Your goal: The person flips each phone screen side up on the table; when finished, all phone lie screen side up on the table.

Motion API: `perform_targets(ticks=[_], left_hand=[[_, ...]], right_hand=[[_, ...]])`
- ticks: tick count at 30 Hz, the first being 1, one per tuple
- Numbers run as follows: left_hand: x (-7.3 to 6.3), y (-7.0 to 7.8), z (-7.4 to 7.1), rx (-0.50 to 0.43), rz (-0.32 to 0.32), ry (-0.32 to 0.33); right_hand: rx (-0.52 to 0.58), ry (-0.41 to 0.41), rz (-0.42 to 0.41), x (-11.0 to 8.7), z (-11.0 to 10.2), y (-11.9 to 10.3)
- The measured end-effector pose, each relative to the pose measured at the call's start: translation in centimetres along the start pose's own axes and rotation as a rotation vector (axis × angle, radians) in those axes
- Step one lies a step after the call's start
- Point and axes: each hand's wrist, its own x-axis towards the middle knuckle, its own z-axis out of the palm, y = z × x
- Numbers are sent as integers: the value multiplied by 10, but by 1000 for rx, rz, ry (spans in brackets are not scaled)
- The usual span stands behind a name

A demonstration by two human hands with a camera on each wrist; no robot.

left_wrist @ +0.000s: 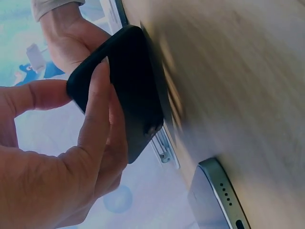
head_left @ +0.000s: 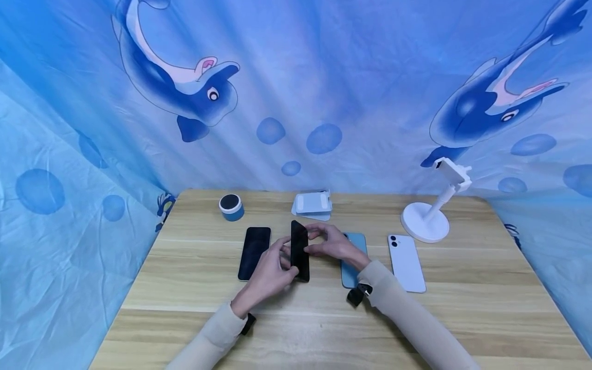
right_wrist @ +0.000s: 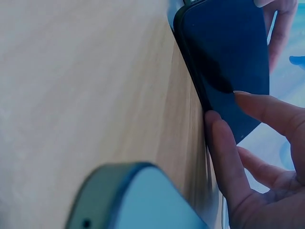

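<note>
Both hands hold a black phone (head_left: 299, 252) tilted up on its long edge, near the middle of the table. My left hand (head_left: 273, 270) grips its near end, the thumb at the end and fingers along the dark back (left_wrist: 128, 90), where camera lenses show. At the far end, my right hand (head_left: 330, 241) pinches it, thumb on the dark screen (right_wrist: 228, 57) and a finger at the lower edge. Left of the hands lies a phone with a black screen (head_left: 254, 252). A blue phone (head_left: 349, 275) lies partly hidden under my right hand and wrist.
A white phone (head_left: 408, 264) lies face down on the right. Behind it stands a white phone stand (head_left: 425, 222). At the back are a pale folding stand (head_left: 312, 204) and a small blue-and-white round thing with a black top (head_left: 233, 207). A blue dolphin curtain (head_left: 370, 103) hangs behind the table.
</note>
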Motion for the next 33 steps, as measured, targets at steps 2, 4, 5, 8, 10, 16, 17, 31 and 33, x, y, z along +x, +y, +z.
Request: perform_targets(ticks=[2, 4, 5, 8, 10, 16, 17, 31, 33], left_hand=[[0, -1, -1, 13, -7, 4], [-1, -3, -2, 36, -12, 13], [-1, -4, -2, 48, -10, 18], [-2, -6, -3, 93, -3, 33], [-1, -7, -3, 116, 3, 40], [3, -11, -5, 125, -23, 18], [3, -11, -5, 122, -34, 6], [4, -15, -5, 276, 19, -55], [5, -14, -5, 286, 0, -58]], right_hand=[[-23, 17, -6, 0, 1, -1], [-65, 45, -13, 0, 2, -3], [-88, 59, -20, 0, 3, -3], [-125, 91, -28, 0, 5, -1], [-135, 102, -26, 0, 5, 0], [-141, 113, -3, 2, 5, -3], [-140, 112, -1, 2, 4, -4], [-99, 108, 4, 3, 4, -2], [-106, 111, 4, 3, 4, -1]])
